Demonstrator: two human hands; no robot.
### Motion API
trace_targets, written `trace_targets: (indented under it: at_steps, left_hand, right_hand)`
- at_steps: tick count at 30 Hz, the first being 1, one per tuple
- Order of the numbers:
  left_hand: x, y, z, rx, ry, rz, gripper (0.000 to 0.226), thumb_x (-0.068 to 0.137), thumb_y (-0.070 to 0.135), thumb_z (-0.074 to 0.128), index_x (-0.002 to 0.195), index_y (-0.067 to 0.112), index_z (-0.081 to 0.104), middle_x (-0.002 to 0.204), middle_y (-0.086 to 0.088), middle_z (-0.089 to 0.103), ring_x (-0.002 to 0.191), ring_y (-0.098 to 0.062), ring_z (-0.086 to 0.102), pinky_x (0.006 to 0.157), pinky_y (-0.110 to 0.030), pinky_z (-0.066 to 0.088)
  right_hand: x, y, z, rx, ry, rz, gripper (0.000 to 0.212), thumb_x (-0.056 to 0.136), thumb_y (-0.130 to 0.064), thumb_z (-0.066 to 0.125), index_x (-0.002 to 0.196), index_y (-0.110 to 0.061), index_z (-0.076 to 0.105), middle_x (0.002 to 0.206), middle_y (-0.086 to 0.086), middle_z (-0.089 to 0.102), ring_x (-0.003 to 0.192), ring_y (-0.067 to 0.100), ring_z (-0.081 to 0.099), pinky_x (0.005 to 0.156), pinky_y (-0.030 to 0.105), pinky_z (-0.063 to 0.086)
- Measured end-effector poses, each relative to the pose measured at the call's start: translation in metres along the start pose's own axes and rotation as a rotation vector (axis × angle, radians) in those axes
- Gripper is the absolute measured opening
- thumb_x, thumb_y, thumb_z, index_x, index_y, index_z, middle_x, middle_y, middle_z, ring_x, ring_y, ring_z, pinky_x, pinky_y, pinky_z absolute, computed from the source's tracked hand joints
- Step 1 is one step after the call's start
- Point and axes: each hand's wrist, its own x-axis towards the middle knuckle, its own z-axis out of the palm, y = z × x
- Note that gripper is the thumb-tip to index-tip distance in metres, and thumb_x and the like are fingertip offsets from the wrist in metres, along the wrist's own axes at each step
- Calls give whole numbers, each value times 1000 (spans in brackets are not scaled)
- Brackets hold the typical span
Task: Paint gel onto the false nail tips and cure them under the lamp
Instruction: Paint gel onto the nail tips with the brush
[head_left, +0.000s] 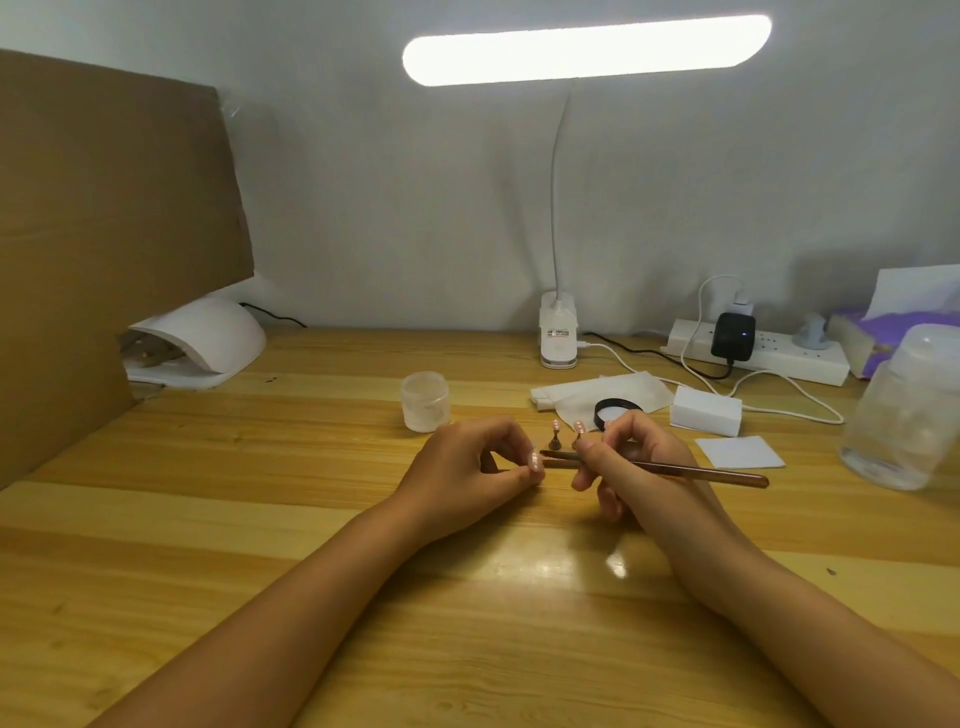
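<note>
My left hand (467, 467) pinches a pale pink false nail tip (535, 461) between thumb and fingers at the table's middle. My right hand (631, 462) grips a copper-coloured gel brush (717, 474), its dark bristle end pointing left right at that tip. Two more nail tips on small dark stands, one (556, 434) and another (578, 431), sit just behind my hands. The white curing lamp (208, 338) stands at the back left. A small black-rimmed gel pot (615, 408) lies open behind my right hand.
A frosted jar (425, 400) stands behind my left hand. White wipes (597, 392), a white block (705, 410) and a white pad (740, 452) lie to the right. A clear bottle (904, 410), power strip (753, 356), desk lamp (558, 338) and cardboard panel (104, 234) ring the wooden table (467, 623).
</note>
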Motion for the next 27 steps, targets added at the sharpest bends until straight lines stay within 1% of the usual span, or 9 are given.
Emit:
trace_targets:
  at_steps: [3,6,9,11,14,18,21,24,27]
  left_hand:
    - [0,0,0,-1,-4,-10,13,83,18,78,83,24,66,89,7,73,62,14,56,53,-7,39]
    - [0,0,0,1,5,-15,17,83,17,78,81,28,64,88,7,73,60,12,56,53,-7,38]
    - [0,0,0,-32,37,-66,14,84,20,77,82,30,66,89,9,73,59,2,60,53,-15,44]
    - [2,0,-1,-38,79,-107,11,85,23,76,84,29,67,89,11,71,59,-2,61,55,-23,50]
    - [8,3,-2,-20,158,-150,10,86,26,74,83,30,65,88,15,70,63,6,57,59,-20,45]
    - [17,7,7,-6,170,-224,10,86,28,73,81,30,65,90,14,70,69,3,57,68,-29,50]
    - [20,5,14,62,160,-279,10,86,33,72,82,30,64,96,13,69,73,-10,59,74,-36,54]
    - [21,1,14,116,147,-302,14,86,39,71,78,35,60,98,13,69,77,-12,55,71,-31,46]
    - [21,-2,13,119,102,-294,10,88,39,69,85,36,60,101,16,68,86,-8,55,72,-29,42]
  right_hand:
    - [-1,1,1,-39,-50,-9,17,93,-24,61,93,-8,53,74,4,73,51,9,55,48,20,46]
    - [-1,1,0,38,-73,-11,15,94,-19,61,91,-6,53,69,6,70,51,11,54,46,20,44]
    - [-1,1,-4,149,74,-53,14,94,-20,60,92,-7,54,68,5,68,49,12,52,45,19,43]
    - [0,1,-5,137,175,-94,13,94,-23,60,94,-11,55,70,3,68,50,11,53,46,20,45]
    - [3,3,-6,93,274,-137,11,94,-24,61,97,-15,56,71,-1,68,54,8,56,49,21,49]
    - [5,7,-7,114,320,-116,8,94,-23,60,97,-17,57,68,-6,67,55,5,57,50,20,51]
    - [7,10,-7,101,324,-112,6,94,-23,61,96,-18,57,69,-6,67,56,5,57,52,21,51]
    - [9,11,-7,91,337,-132,4,94,-23,60,96,-22,57,71,-9,68,62,2,62,56,21,51]
    - [10,12,-9,109,370,-150,5,95,-24,60,99,-26,58,77,-13,69,75,0,65,69,24,50]
